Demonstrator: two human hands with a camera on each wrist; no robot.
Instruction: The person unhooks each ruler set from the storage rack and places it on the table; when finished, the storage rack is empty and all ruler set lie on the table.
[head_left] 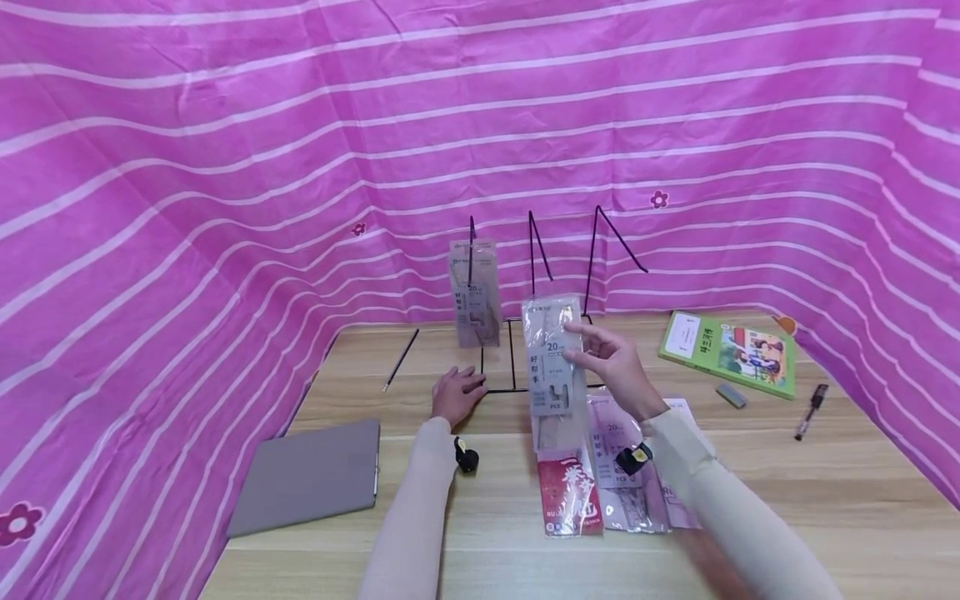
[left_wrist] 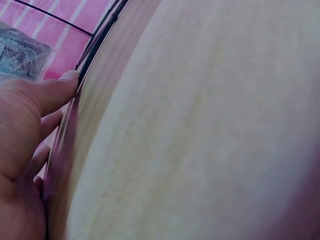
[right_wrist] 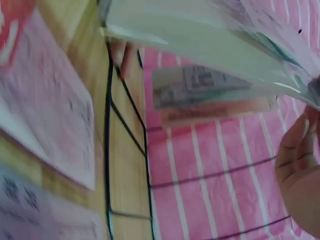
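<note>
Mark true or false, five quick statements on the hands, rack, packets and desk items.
1. The right hand holds a plastic packet. True.
2. The left hand grips the pencil. False: the left hand touches the black wire rack; the pencil lies apart on the table.
3. In the head view, a hanging packet is on the leftmost hook. True.
4. The small gray block sits on top of the green book. False: it lies on the table, beside the green book.
5. The pen lies on the table. True.
</note>
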